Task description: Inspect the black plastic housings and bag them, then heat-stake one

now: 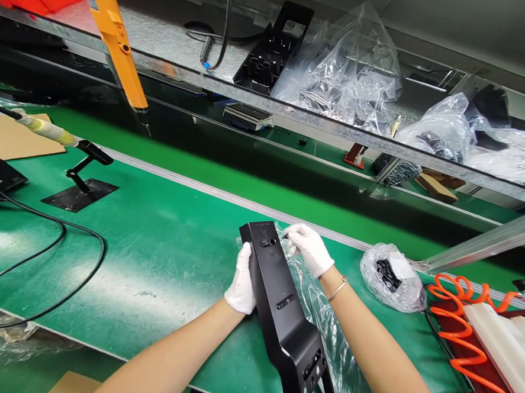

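Note:
A long black plastic housing (280, 302) lies on the green table, its narrow end pointing away from me. My left hand (241, 281), in a white glove, grips its left edge near the top. My right hand (309, 248), also gloved, is pinched on a small dark part, perhaps a screw, right beside the housing's upper right edge. A clear plastic bag (317, 317) lies under and to the right of the housing.
A small bag of black parts (391, 276) sits to the right. An orange coiled hose (459, 321) and white pieces lie at far right. An orange tool (117, 48) hangs at upper left, above a black stand (81, 193) and cable (48, 257). A shelf overhead holds bags and a black tray (271, 48).

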Demonstrator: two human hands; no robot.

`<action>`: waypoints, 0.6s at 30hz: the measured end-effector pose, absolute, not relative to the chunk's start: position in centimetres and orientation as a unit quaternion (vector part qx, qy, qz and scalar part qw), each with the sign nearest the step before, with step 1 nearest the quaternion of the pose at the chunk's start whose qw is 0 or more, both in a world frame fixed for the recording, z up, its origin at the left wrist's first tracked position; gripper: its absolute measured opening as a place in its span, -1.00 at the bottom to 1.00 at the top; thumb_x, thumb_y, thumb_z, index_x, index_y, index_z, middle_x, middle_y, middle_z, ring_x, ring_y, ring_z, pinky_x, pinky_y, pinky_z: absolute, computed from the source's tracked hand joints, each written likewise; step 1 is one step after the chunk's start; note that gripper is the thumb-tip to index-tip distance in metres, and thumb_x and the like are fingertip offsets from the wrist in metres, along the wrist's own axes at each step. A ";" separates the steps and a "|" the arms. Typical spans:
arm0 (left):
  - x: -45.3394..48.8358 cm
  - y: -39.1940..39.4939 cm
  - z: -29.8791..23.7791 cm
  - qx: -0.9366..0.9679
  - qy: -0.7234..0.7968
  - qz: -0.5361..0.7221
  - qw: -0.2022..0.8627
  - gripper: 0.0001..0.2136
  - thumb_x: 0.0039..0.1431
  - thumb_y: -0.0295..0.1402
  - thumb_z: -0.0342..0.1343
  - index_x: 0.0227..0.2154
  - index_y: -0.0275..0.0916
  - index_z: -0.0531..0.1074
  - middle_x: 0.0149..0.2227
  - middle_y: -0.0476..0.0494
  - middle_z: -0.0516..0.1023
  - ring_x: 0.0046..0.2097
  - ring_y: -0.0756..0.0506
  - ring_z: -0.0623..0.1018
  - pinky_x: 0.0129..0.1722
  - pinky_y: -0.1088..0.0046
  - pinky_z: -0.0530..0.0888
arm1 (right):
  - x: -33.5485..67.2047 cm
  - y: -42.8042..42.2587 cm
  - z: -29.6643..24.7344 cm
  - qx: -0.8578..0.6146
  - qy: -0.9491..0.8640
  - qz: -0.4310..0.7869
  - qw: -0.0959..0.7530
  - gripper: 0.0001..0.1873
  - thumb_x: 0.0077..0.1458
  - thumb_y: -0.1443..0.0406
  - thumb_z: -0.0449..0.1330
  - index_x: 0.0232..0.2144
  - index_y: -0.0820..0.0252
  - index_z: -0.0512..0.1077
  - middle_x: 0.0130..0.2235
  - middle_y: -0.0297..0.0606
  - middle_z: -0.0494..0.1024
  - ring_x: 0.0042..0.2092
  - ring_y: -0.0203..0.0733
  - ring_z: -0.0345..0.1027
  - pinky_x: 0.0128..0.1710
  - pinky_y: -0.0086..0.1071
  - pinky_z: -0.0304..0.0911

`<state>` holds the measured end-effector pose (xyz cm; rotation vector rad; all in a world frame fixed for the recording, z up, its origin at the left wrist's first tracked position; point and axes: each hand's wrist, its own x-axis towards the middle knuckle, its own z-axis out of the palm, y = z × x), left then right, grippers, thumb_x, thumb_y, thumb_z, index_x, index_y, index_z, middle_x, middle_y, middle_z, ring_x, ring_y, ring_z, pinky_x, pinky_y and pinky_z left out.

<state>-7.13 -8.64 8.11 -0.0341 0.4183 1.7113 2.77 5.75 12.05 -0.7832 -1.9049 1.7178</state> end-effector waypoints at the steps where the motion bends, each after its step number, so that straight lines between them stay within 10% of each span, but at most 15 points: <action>1: -7.1 -8.6 8.3 -0.015 0.183 0.755 0.630 -0.33 0.51 0.03 -0.31 0.03 -0.45 0.55 -0.07 -0.40 0.60 -0.02 -0.31 0.60 0.03 0.22 0.53 | 2.7 5.7 12.1 -0.283 -0.685 0.632 0.225 -0.47 0.01 -0.12 0.33 -0.25 0.20 0.44 -0.44 -0.30 0.46 -0.46 -0.20 0.39 -0.43 -0.32 0.46; 18: -6.6 -8.9 11.2 -0.106 0.228 0.763 0.596 -0.30 0.52 0.01 -0.35 -0.26 -0.33 0.65 -0.23 -0.33 0.63 -0.29 -0.24 0.61 -0.19 0.28 0.56 | 0.1 3.2 14.0 -0.325 -0.721 0.585 0.179 -0.64 -0.06 0.03 0.32 -0.43 0.19 0.41 -0.46 -0.28 0.47 -0.45 -0.22 0.34 -0.45 -0.39 0.32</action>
